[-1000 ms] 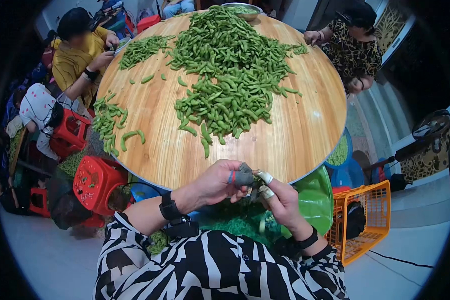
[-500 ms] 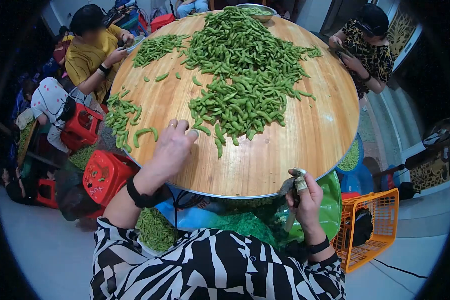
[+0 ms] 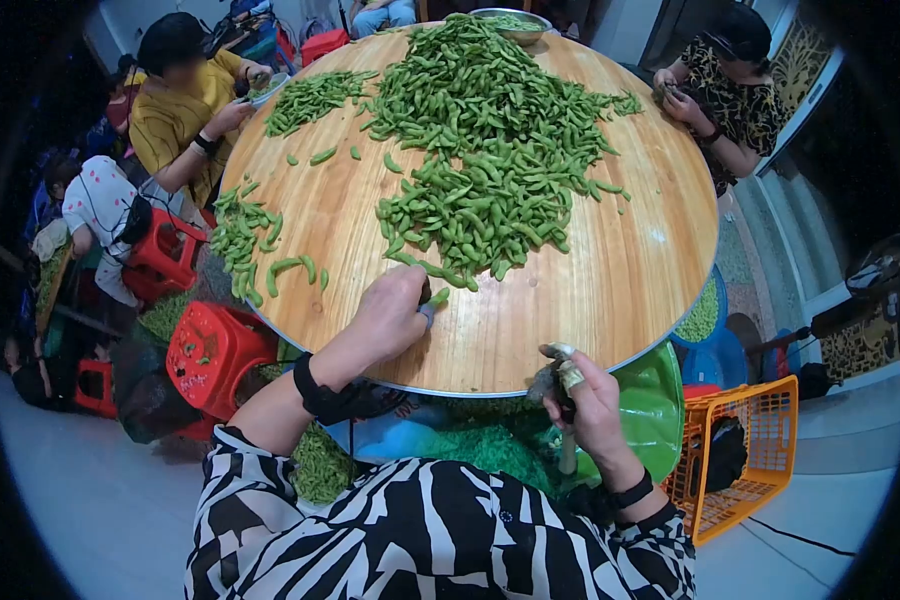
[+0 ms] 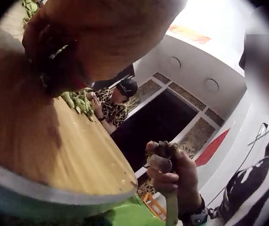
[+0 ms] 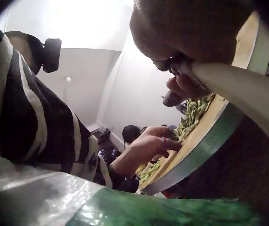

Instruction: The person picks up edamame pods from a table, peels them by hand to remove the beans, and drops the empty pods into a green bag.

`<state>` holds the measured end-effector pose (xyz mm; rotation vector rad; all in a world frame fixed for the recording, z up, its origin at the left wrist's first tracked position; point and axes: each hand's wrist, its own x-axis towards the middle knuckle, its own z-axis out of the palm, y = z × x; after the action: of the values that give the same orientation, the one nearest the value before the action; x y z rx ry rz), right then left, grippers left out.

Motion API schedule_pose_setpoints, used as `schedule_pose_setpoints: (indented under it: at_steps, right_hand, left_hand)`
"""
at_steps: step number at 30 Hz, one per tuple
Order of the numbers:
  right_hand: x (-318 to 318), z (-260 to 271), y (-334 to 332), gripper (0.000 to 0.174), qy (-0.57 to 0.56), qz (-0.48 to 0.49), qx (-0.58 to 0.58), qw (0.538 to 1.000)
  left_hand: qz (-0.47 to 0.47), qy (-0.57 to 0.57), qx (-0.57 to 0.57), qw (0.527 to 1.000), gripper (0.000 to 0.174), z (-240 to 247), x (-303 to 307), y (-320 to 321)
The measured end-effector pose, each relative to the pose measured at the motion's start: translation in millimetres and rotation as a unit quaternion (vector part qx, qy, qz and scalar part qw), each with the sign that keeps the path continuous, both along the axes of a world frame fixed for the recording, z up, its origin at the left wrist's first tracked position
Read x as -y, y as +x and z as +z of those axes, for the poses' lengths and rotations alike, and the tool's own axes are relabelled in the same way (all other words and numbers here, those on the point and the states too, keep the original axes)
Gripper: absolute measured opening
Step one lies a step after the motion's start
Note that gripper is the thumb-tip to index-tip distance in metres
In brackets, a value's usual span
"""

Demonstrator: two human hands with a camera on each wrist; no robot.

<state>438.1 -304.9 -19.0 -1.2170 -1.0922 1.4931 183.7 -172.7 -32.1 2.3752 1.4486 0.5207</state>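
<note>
Green edamame pods [image 3: 470,190] lie in a large pile on the round wooden table [image 3: 310,225]. My left hand [image 3: 388,308] is low over the tabletop at the pile's near edge, its fingers curled at an edamame pod [image 3: 439,298] that sticks out past them. A grey cover shows on one of its fingers. My right hand [image 3: 592,400], off the table's near rim, grips a tool with a long pale handle [image 5: 238,84]; its working end is hidden in the fingers. Pale wrapping [image 3: 570,374] covers the thumb, and dark covering shows at the fingertips.
A smaller heap of pods [image 3: 235,240] lies at the table's left edge. Under the near rim are a green plastic sheet [image 3: 650,415] and blue and green bags. An orange crate [image 3: 745,460] stands at right, red stools [image 3: 210,355] at left. Other people sit around the table.
My hands were together near the rim; they then parted, the left reaching to the pods. Since then the left has drawn back toward me and right, with a pod. The right has shifted slightly left.
</note>
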Motion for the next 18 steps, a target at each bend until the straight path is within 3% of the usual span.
schedule_pose_setpoints:
  at_steps: [1,3,4,6,8,11,18]
  right_hand:
    - [-2,-6,-3,0.036,0.009,0.018,-0.007,1.0]
    - [-4,-4,-13,0.037,-0.005,0.028,-0.025,0.999]
    - [-5,-2,-16,0.037,-0.02,0.038,-0.041,0.998]
    - [-8,-1,-19,0.038,-0.012,0.046,-0.059,0.997]
    - [-9,5,-21,0.039,-0.041,0.031,-0.146,0.988]
    - [-8,8,-19,0.042,-0.034,0.037,-0.176,0.983]
    - [-6,4,-20,0.046,-0.003,0.055,-0.211,0.976]
  left_hand:
    - [-0.001,0.0,-0.001,1.0,0.021,4,4,1]
    - [0.009,-0.212,0.24,0.947,0.019,15,12,11]
    - [0.004,-0.213,0.24,0.947,0.019,17,16,16]
    - [-0.031,-0.325,0.424,0.845,0.02,20,25,29]
    - [-0.04,-0.359,0.44,0.822,0.019,30,34,40]
    - [-0.08,-0.38,0.475,0.789,0.019,23,41,51]
    - [-0.069,-0.409,0.473,0.778,0.022,25,43,57]
